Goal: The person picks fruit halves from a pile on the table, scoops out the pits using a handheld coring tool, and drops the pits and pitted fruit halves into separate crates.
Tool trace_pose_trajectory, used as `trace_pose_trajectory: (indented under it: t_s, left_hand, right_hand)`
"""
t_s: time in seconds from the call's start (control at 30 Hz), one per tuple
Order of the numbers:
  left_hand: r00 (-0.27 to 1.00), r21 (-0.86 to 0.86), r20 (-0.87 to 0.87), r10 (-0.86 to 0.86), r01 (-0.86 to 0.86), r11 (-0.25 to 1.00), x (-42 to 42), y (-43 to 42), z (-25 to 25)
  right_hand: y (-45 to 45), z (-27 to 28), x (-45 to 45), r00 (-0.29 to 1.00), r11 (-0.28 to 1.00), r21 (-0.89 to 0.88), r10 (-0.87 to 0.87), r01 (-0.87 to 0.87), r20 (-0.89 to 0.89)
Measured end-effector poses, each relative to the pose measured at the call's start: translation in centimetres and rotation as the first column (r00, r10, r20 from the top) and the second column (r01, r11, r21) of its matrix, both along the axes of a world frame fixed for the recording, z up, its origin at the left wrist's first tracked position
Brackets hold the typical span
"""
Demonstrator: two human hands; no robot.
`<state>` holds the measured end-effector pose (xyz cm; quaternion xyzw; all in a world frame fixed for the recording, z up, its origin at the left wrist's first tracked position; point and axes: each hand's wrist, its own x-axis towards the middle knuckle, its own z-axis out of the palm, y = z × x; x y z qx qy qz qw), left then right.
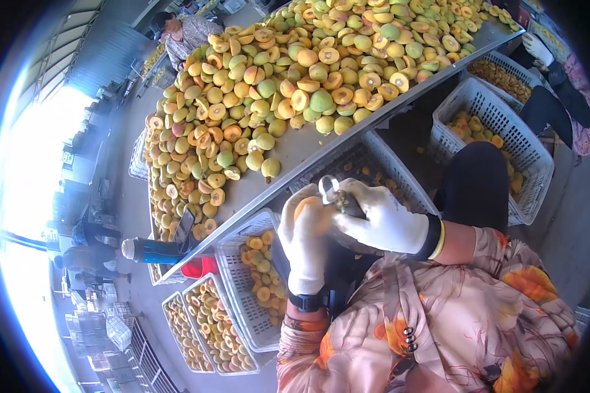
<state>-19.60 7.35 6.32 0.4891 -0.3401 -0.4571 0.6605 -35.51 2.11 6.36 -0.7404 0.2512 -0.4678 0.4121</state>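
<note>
My left hand (304, 239), in a white glove, is closed around a yellow-orange peach (313, 215), blurred and partly covered by the fingers. Close against it, my right hand (388, 219), gloved too, grips a small pitting tool with a curved metal loop (329, 186) and a dark handle. The loop stands up beside the fruit; whether it touches the flesh I cannot tell. Both hands are above a crate (400, 167) at the table's near edge. On the metal table (259, 190) lies a large heap of peaches (269, 92), many halved, some with stones showing.
A crate of peach halves (224, 262) stands left of my knees, with two shallower crates (206, 278) beyond it. To the right are more filled crates (528, 164) and a co-worker's gloved hand (537, 49). A blue bottle (152, 251) lies near the table corner. Another person (189, 36) is across the table.
</note>
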Motion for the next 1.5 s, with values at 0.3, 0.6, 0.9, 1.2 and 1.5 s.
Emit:
trace_pose_trajectory:
  t_s: [0.3, 0.6, 0.9, 1.2, 1.5]
  left_hand:
    - [0.910, -0.203, 0.354, 0.217, -0.152, 0.967, -2.2, 1.7, -1.1]
    - [0.958, -0.134, 0.145, 0.249, -0.231, 0.964, -1.6, 1.7, 1.0]
    - [0.925, -0.236, 0.166, 0.341, -0.299, 0.925, -1.7, 1.2, -1.0]
    - [0.937, -0.116, 0.225, 0.268, -0.247, 0.962, -0.8, 0.2, -0.4]
    - [0.987, -0.163, 0.159, 0.021, 0.005, 0.987, 0.4, -1.2, -0.2]
  right_hand:
    - [2.0, -0.3, 0.9, 0.995, 0.971, 0.232, 0.038, -0.059, 0.095]
    - [3.6, -1.0, 0.1, 0.975, 0.995, 0.050, 0.098, -0.090, -0.198]
    - [3.2, -2.7, 1.8, 0.971, 0.987, -0.044, 0.143, -0.154, -0.190]
    - [0.3, -1.1, 0.9, 0.864, 0.918, 0.255, 0.377, -0.303, -0.333]
    - [-0.6, -1.5, 0.7, 0.784, 0.697, 0.471, 0.620, -0.540, -0.018]
